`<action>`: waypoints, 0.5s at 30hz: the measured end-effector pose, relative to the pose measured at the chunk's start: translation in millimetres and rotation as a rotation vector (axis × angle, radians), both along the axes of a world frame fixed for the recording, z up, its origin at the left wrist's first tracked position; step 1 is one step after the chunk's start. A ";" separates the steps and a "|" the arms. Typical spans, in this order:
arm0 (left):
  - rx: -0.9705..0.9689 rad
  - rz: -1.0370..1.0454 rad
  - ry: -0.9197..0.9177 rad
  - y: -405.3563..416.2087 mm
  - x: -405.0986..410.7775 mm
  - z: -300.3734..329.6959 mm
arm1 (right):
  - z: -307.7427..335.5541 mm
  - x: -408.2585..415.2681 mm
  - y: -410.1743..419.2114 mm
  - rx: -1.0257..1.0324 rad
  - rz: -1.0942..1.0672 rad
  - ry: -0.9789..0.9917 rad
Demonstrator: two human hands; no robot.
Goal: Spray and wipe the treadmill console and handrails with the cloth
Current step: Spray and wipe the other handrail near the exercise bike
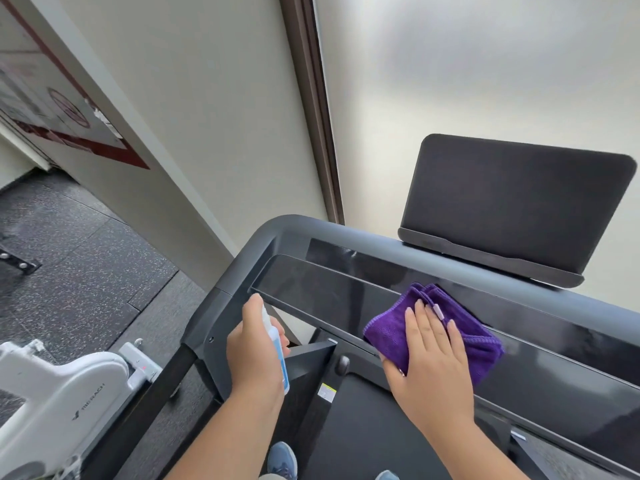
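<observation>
The treadmill console (322,292) is a long glossy black panel set in a grey frame. Its left handrail (207,320) runs down toward me. A folded purple cloth (481,337) lies flat on the console's middle. My right hand (433,355) presses on the cloth with fingers spread. My left hand (254,351) is wrapped around a small blue spray bottle (281,358), held upright just below the console's left end, thumb on top of the nozzle. A dark tablet holder (512,202) stands tilted on the console's far edge.
A white exercise machine (62,393) stands at the lower left on speckled black rubber flooring (79,244). A white wall and a frosted window (485,81) rise behind the treadmill. The treadmill belt (363,427) and my blue shoes (282,459) are below.
</observation>
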State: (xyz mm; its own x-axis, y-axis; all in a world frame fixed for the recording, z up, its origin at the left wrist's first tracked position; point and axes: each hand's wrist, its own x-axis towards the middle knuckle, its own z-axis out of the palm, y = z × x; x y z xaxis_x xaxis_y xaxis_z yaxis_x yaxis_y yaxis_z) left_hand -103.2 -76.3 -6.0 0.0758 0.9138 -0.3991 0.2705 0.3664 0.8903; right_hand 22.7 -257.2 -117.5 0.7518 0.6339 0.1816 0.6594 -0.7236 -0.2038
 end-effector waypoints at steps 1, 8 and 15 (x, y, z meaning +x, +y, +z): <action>0.004 0.006 0.006 0.9 -0.8 -2.2 | 0.9 -0.6 0.5 0.015 -0.007 -0.004; -0.155 0.052 -0.019 24.5 -0.9 -12.4 | 1.4 -4.9 0.0 0.060 -0.172 0.022; -0.149 -0.115 -0.018 51.5 -7.8 -15.6 | 5.9 -16.1 45.6 0.095 -0.452 0.074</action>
